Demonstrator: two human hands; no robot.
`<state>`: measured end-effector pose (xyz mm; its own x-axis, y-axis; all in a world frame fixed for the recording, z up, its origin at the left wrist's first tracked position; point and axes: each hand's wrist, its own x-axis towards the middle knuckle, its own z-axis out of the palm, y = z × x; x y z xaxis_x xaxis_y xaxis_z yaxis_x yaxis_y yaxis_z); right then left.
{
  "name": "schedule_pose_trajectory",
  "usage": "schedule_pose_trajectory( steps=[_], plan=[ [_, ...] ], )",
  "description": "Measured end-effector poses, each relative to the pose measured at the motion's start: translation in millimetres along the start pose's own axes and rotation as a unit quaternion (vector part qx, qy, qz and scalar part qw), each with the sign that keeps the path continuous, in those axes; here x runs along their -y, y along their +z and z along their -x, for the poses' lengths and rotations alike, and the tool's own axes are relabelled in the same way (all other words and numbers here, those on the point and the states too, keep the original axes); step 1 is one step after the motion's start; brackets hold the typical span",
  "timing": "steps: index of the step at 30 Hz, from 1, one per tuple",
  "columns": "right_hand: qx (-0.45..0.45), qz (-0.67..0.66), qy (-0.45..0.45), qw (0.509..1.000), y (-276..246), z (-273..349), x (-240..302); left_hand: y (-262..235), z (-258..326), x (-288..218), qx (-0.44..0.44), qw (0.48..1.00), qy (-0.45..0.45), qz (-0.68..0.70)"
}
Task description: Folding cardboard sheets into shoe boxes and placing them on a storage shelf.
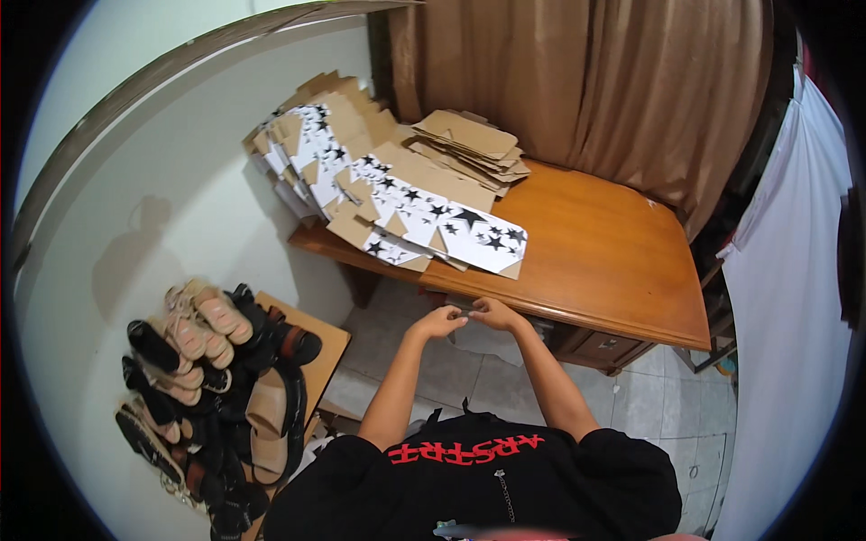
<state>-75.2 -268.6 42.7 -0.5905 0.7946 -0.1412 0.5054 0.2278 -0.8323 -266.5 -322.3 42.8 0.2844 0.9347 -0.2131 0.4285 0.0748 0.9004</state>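
Observation:
In front of my body, just short of the table's near edge, both of my hands are held close together. My left hand [438, 322] is closed, its fingertips pinched toward the other hand. My right hand [494, 315] is closed as well, fingers bent inward. A small dark thing [465, 313] shows between the fingertips of both hands; it is too small to name. Beyond them, flat cardboard box blanks [433, 213] printed white with black stars lie fanned out over the left part of the wooden table [595, 248].
Plain brown cardboard pieces [465, 135] are stacked at the table's back. On the left, sandals and shoes [216, 316] are heaped on a low board [327, 347]. A brown curtain [577, 81] hangs behind the table, a white cloth [785, 261] at the right.

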Motion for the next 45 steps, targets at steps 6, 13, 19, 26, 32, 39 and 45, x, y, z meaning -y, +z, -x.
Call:
schedule_pose_trajectory(
  steps=[6,13,19,26,32,39,45],
  plan=[
    [-0.103,-0.006,0.159,0.982,-27,-8,-80,34,-79,38,-0.152,0.971,0.116,0.144],
    [-0.183,-0.031,0.173,0.967,-59,-60,-107,-24,-170,58,-0.34,0.889,-0.078,0.297],
    [-0.198,0.127,0.202,0.951,-61,-133,-94,-88,-244,131,-0.531,0.783,-0.165,0.277],
    [-0.165,0.232,0.105,0.953,-38,-179,-77,-88,-227,66,-0.587,0.77,-0.218,0.122],
    [-0.116,0.31,0.078,0.941,-27,-204,-46,-79,-238,70,-0.587,0.796,-0.093,0.116],
    [-0.111,0.41,0.043,0.904,-21,-212,-53,-68,-260,49,-0.428,0.838,-0.043,0.335],
    [-0.198,0.431,-0.068,0.878,-19,-207,-71,-86,-262,34,-0.483,0.77,-0.044,0.415]
  ],
)
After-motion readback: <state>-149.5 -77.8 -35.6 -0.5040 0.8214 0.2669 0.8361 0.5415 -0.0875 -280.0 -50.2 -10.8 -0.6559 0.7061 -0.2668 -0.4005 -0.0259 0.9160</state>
